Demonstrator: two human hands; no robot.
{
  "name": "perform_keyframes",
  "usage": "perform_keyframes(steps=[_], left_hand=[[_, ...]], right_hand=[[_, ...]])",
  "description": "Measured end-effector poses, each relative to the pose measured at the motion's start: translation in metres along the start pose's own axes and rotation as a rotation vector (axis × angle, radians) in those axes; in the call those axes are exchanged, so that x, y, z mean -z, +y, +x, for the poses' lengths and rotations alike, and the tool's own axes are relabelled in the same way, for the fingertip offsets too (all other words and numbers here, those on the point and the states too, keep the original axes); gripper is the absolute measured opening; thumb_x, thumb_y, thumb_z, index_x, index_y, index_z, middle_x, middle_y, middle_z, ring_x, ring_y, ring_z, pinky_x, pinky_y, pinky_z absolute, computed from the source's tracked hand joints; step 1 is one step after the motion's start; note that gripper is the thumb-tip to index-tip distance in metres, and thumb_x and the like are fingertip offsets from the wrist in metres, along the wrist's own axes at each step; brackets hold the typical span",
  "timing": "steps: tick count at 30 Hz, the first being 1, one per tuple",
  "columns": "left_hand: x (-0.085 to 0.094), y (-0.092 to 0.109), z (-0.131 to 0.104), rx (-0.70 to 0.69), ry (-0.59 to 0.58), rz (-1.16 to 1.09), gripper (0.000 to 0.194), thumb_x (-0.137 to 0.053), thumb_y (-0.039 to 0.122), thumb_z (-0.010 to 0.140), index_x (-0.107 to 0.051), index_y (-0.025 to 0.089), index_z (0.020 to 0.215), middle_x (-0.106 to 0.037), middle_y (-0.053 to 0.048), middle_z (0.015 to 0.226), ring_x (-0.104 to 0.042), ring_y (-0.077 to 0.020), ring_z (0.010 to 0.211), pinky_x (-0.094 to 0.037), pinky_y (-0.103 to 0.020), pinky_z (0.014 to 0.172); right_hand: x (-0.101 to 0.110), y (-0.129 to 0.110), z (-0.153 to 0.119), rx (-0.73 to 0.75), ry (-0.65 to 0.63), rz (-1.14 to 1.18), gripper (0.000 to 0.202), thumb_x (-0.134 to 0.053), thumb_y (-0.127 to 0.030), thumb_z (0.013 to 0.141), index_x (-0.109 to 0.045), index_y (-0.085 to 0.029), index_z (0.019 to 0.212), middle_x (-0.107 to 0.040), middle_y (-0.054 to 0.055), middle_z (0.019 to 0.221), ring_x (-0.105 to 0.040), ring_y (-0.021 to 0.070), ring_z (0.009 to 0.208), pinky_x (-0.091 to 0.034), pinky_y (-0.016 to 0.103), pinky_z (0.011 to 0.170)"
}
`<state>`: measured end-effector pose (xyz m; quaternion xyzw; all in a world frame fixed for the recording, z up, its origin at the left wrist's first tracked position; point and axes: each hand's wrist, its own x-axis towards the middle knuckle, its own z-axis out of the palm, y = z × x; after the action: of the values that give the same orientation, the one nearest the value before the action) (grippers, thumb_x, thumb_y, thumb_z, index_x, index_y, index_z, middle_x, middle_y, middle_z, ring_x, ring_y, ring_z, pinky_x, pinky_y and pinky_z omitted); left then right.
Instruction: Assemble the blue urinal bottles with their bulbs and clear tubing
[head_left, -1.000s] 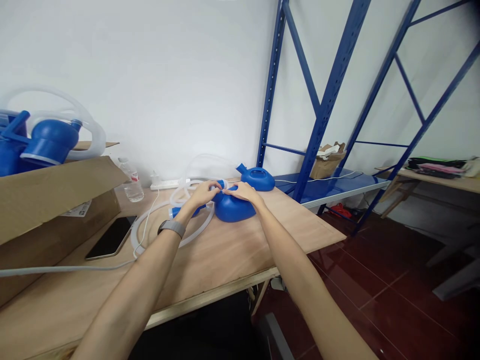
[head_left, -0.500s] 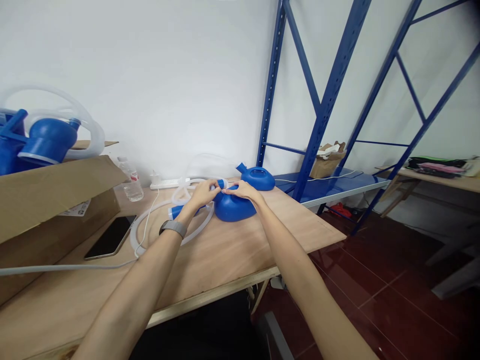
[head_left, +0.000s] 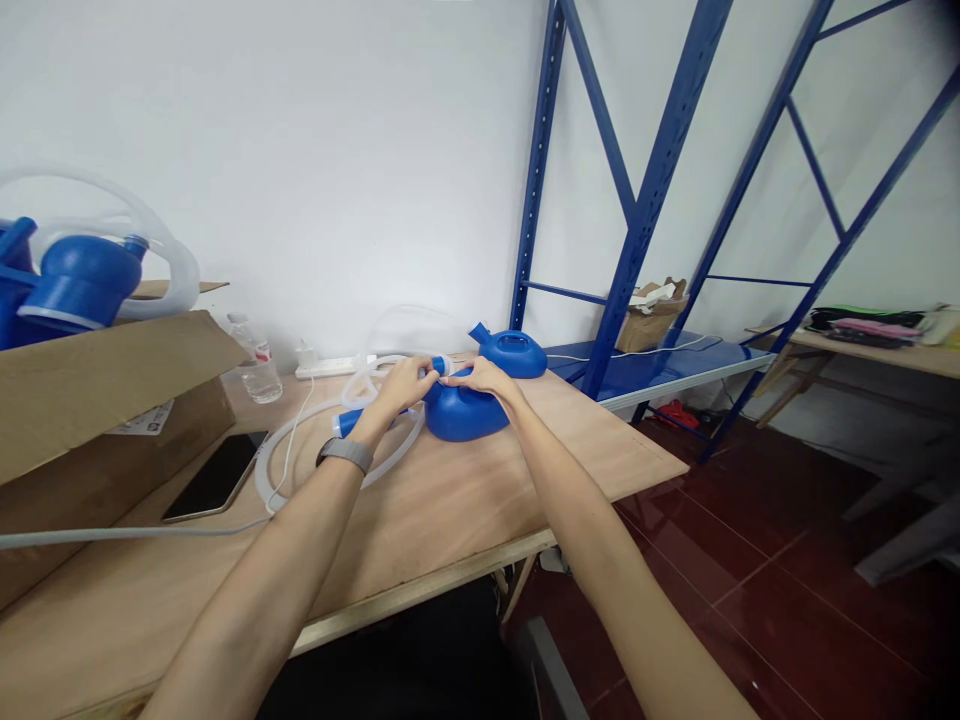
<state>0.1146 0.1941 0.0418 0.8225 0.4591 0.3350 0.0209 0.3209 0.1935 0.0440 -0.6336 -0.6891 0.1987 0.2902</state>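
Note:
A blue plastic urinal bottle [head_left: 466, 418] rests on the wooden table in front of me. My left hand [head_left: 407, 385] is closed in a pinch at the bottle's neck; the fingertips partly hide what lies between them. From the other side, my right hand [head_left: 484, 378] grips the top of the same bottle, its thumb reaching toward the neck. Just beyond my fingers sits a blue piece with a white end [head_left: 441, 366]. A blue funnel-like piece [head_left: 346, 423] lies by my left wrist, with a clear hose [head_left: 264, 470] looped around it. Behind stands a second blue urinal bottle [head_left: 517, 356].
An open cardboard box [head_left: 112, 390] at left holds blue parts [head_left: 86, 275] and coiled hose. Near it are a phone [head_left: 217, 478], a water bottle [head_left: 259, 365] and a white power strip [head_left: 334, 367]. Blue metal shelving [head_left: 645, 220] stands beyond the table's right edge.
Both hands keep their hold at the bottle's neck and top, with little visible movement. The whole view has shifted slightly, so things appear a bit farther left.

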Motion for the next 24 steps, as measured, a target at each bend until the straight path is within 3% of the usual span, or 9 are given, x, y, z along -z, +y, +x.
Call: perform_keyframes(steps=[9,17,24], left_hand=[[0.0020,0.0005,0.0010,-0.010,-0.038,0.049,0.025,-0.050,0.033,0.090,-0.071,0.021,0.085,-0.075,-0.009,0.089,-0.066,-0.0256,0.084,-0.046,-0.033,0.077],[0.0040,0.0058,0.0035,0.028,-0.076,0.083,0.024,-0.048,0.031,0.091,-0.069,0.021,0.082,-0.075,-0.010,0.085,-0.067,-0.0266,0.083,-0.046,-0.033,0.076],[0.0082,0.0095,0.0060,0.071,-0.125,0.070,0.020,-0.052,0.031,0.089,-0.068,0.022,0.081,-0.074,-0.008,0.084,-0.067,-0.0250,0.081,-0.045,-0.032,0.074]], right_hand=[[0.0008,-0.0018,0.0012,-0.036,-0.018,-0.046,0.060,-0.085,-0.072,0.066,-0.084,-0.025,0.104,-0.082,0.003,0.097,-0.076,0.0275,0.101,-0.055,0.030,0.085],[-0.0045,0.0029,0.0045,-0.058,0.049,-0.087,0.065,-0.083,-0.075,0.063,-0.083,-0.028,0.107,-0.081,0.005,0.111,-0.071,0.0321,0.120,-0.051,0.037,0.102],[-0.0027,0.0027,0.0047,-0.040,-0.001,-0.044,0.063,-0.083,-0.077,0.061,-0.084,-0.029,0.103,-0.081,0.002,0.103,-0.074,0.0283,0.110,-0.054,0.031,0.091]])
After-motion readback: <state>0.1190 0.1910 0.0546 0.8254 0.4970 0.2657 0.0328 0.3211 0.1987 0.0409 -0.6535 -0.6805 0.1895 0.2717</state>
